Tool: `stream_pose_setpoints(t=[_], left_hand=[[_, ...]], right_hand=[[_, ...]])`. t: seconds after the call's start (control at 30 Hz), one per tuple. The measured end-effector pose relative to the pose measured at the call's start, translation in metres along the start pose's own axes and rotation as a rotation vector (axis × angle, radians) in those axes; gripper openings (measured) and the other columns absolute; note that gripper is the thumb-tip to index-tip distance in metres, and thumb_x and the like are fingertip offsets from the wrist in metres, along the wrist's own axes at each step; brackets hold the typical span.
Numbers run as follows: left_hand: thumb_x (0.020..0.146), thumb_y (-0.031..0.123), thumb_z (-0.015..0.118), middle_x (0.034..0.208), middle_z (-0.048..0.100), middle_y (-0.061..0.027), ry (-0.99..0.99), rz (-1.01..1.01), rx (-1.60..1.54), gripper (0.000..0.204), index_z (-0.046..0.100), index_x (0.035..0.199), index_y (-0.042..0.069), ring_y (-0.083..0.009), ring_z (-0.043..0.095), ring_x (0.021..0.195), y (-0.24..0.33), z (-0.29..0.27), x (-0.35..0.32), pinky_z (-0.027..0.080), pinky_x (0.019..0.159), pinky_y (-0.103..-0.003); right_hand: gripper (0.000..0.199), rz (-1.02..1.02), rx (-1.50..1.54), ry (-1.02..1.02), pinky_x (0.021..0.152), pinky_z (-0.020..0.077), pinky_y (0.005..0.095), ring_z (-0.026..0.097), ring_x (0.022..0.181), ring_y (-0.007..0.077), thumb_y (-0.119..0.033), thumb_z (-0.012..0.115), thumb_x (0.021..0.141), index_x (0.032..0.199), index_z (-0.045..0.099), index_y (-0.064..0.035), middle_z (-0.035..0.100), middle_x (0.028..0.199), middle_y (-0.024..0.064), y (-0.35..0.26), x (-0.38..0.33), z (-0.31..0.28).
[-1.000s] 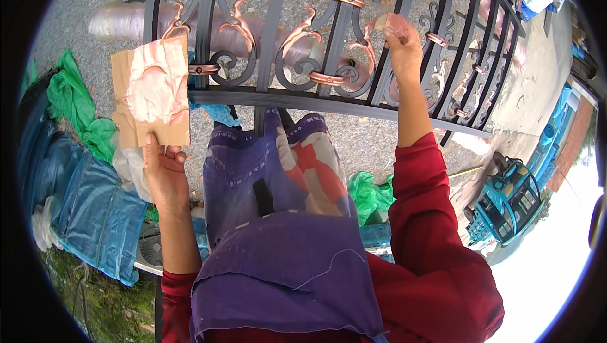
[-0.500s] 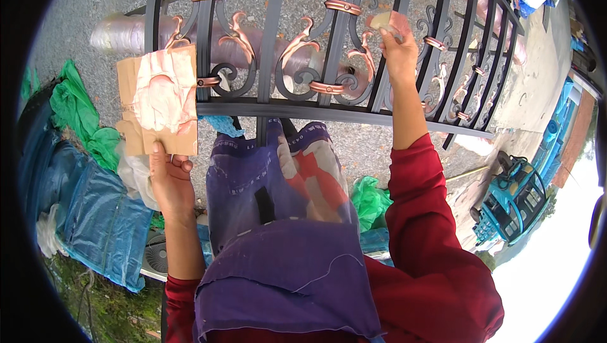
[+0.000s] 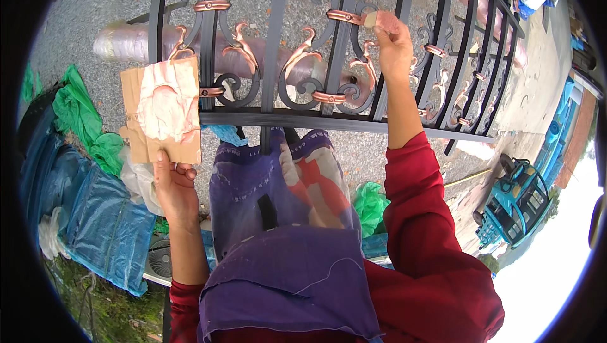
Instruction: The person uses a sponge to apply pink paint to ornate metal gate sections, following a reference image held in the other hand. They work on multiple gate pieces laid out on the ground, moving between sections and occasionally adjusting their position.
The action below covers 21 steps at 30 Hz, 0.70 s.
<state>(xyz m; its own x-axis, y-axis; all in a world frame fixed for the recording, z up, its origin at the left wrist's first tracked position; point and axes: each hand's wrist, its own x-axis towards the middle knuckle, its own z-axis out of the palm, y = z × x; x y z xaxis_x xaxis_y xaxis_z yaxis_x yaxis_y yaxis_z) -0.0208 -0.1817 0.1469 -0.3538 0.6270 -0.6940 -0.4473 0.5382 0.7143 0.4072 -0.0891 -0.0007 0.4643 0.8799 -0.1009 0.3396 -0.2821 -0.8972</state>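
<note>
Black wrought-iron railing point(image 3: 297, 118) with copper-painted scrolls, lying flat. Paint-smeared cardboard palette point(image 3: 163, 110): light, bendy, probably wet on top; best held by lower edge, as now, in left hand point(image 3: 174, 186), fingers closed. Small brush point(image 3: 370, 20) pinched in right hand point(image 3: 393, 42), at copper collar point(image 3: 344, 16).

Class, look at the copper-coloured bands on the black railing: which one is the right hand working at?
The upper copper band, just left of the right hand; the brush tip meets its end. The other bands sit apart from that hand.
</note>
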Motion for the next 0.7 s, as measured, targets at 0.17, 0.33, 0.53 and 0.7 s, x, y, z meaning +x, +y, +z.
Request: stream_pose_setpoints(t=[0.17, 0.33, 0.53, 0.7], left_hand=[[0.095, 0.031, 0.056, 0.086, 0.059, 0.0021, -0.010, -0.009, 0.018, 0.028, 0.055, 0.113, 0.009, -0.0076, 0.054, 0.069, 0.001, -0.002, 0.001, 0.040, 0.057, -0.021], [0.095, 0.030, 0.056, 0.085, 0.058, 0.0037, -0.019, -0.021, 0.016, 0.026, 0.055, 0.111, 0.010, -0.0069, 0.053, 0.070, 0.005, 0.005, 0.000, 0.040, 0.058, -0.021], [0.095, 0.032, 0.056, 0.087, 0.061, -0.0006, 0.023, 0.002, 0.014, 0.032, 0.054, 0.115, 0.008, -0.0085, 0.055, 0.067, 0.002, -0.007, 0.006, 0.041, 0.055, -0.023], [0.095, 0.030, 0.056, 0.081, 0.056, 0.0036, 0.005, -0.036, 0.010, 0.025, 0.056, 0.108, 0.009, -0.0079, 0.053, 0.069, 0.004, 0.008, 0.004, 0.040, 0.057, -0.022]], right_hand=[[0.028, -0.097, -0.036, -0.025, 0.063, 0.0508, 0.0240, 0.059, 0.082, 0.0108, -0.005, 0.065, 0.086, 0.113, 0.058, -0.0013, 0.062, 0.100, 0.0037, -0.006, -0.004, 0.001], [0.032, -0.077, -0.181, -0.017, 0.061, 0.0498, 0.0242, 0.059, 0.078, 0.0095, -0.005, 0.065, 0.086, 0.115, 0.057, 0.0000, 0.064, 0.097, 0.0044, -0.008, 0.001, -0.001], [0.029, 0.039, 0.116, 0.042, 0.060, 0.0463, 0.0234, 0.055, 0.072, 0.0085, -0.006, 0.070, 0.082, 0.110, 0.061, -0.0034, 0.055, 0.096, 0.0034, -0.013, -0.007, -0.005], [0.027, 0.041, -0.009, 0.069, 0.062, 0.0456, 0.0273, 0.054, 0.069, 0.0101, -0.008, 0.071, 0.080, 0.105, 0.063, -0.0023, 0.054, 0.094, 0.0031, -0.021, -0.012, 0.015]])
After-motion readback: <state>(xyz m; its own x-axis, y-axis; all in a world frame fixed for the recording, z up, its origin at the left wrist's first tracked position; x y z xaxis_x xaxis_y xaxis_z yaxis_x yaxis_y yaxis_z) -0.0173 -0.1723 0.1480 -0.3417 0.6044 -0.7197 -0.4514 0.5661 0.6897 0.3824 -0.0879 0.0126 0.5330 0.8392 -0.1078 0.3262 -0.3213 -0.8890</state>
